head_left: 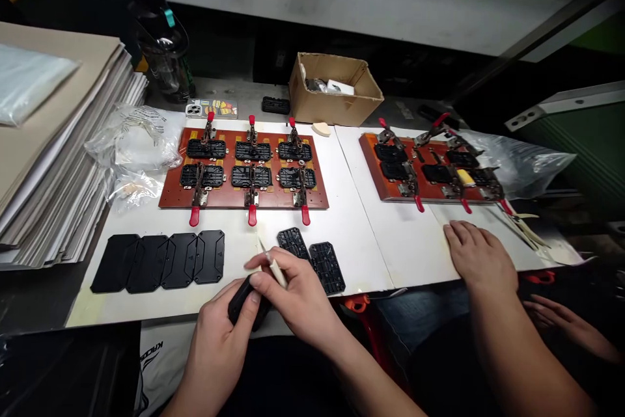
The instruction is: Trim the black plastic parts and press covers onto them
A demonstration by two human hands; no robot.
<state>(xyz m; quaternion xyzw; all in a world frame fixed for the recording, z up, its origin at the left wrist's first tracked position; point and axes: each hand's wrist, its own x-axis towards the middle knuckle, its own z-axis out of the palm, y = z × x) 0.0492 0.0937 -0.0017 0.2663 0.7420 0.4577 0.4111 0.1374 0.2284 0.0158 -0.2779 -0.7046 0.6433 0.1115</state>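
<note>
My left hand (219, 332) is shut around a small black plastic part (239, 303), which my fingers mostly hide. Just above it, my right hand (288, 290) holds a pale-handled craft knife (276, 270) with its blade pointing up and left. Close beyond my right fingers lie two ribbed black grid plates (293, 243) (327, 267) on the white work sheet (361, 254). Several flat black plates (178, 261) stand in an overlapping row to my left. Beyond them, a red-brown clamp board (170, 196) holds several black parts under toggle clamps.
A second clamp board (371, 160) sits to the right, beside a co-worker's hand (481, 254) resting on the white sheet. A cardboard box (336, 88), plastic bags (137, 144), a stacked pile of sheets (49, 144) and a drink bottle (163, 53) surround the boards.
</note>
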